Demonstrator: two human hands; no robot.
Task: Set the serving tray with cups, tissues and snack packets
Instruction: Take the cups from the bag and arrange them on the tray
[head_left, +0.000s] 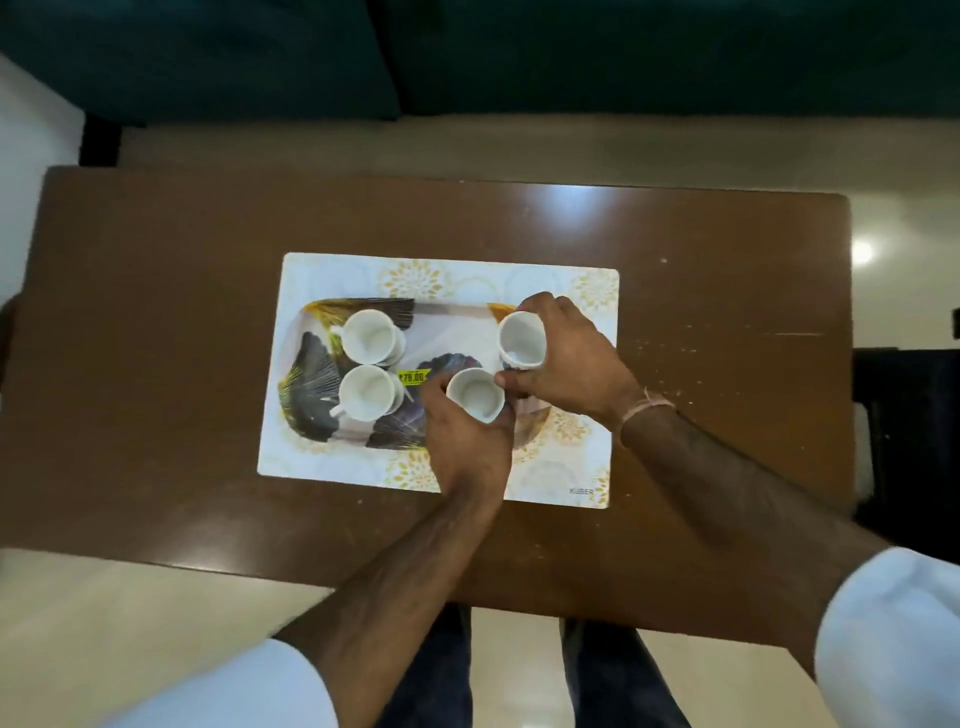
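A patterned serving tray (457, 325) lies on a white placemat (322, 275) on the brown table. Two white cups stand on saucers at the tray's left: one at the back (367, 336), one in front of it (366, 392). My left hand (465, 441) is wrapped around a third white cup (475, 396) over the tray's middle front. My right hand (563, 358) grips another white cup (521, 340) at the tray's right end. The two held cups sit close together, my right fingers touching the left one. No tissues or snack packets are in view.
A yellow price sticker (413, 376) is on the tray. The brown table (156, 312) has crumbs or specks at its right side. A dark green sofa (467, 52) runs along the far side. A dark object (909, 415) sits past the table's right edge.
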